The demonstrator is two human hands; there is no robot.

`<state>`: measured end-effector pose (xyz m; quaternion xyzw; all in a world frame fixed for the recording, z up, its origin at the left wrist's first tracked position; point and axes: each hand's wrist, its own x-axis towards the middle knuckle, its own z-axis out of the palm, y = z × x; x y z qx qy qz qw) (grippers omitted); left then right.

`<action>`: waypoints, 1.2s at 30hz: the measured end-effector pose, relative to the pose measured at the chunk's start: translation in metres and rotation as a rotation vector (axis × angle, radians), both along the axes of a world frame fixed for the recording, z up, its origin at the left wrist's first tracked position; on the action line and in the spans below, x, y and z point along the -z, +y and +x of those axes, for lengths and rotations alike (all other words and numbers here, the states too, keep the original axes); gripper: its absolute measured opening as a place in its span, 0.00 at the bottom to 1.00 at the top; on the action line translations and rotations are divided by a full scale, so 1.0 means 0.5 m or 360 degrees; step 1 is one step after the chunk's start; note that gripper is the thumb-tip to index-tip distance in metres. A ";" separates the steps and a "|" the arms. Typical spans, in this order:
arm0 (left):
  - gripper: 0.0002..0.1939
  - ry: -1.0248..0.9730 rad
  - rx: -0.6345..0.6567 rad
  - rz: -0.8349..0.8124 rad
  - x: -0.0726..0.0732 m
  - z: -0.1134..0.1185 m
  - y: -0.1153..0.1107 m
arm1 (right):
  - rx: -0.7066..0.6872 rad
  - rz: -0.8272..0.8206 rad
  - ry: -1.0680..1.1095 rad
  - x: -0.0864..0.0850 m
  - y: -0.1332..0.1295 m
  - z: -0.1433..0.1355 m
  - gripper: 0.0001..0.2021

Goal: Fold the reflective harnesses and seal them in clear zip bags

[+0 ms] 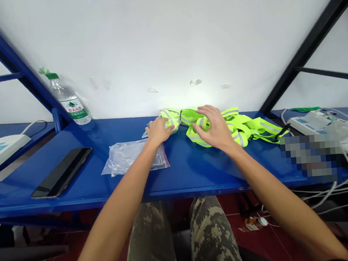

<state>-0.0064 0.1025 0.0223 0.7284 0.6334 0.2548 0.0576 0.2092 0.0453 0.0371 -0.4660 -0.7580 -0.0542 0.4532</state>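
A: Hands?
B: Left hand (159, 131), upper centre: fingers half-bent over a neon bundle (173, 115); can't tell if it grips. Right hand (215, 129), right of centre: thumb and fingers spread wide by a loose coil (203, 124), no hold seen.
A: Risks?
B: Strap loops (252, 125), right of centre, overlap; tugging one could tangle the rest. Clear bags (124, 152) below the left wrist might slide if brushed.
A: Materials?
B: Flat yellow-green webbing, silvery stripe; thin wrinkled film, red edge; glossy blue tabletop (192, 177).
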 end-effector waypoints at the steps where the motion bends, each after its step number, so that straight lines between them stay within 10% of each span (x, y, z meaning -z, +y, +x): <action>1: 0.22 -0.0037 0.0006 0.0027 0.001 -0.001 0.000 | -0.0066 -0.0102 0.0245 -0.007 0.007 -0.023 0.12; 6: 0.19 -0.0346 0.0075 0.0250 0.001 -0.009 -0.003 | -0.0295 -0.1220 0.1295 -0.014 0.089 -0.101 0.13; 10: 0.14 -0.0518 0.0244 0.0420 -0.005 -0.012 -0.004 | -0.0483 -0.1437 0.1691 -0.005 0.131 -0.094 0.14; 36: 0.09 -0.0605 0.0538 0.0362 -0.025 0.027 -0.033 | -0.0784 -0.1263 0.1804 -0.003 0.091 -0.087 0.19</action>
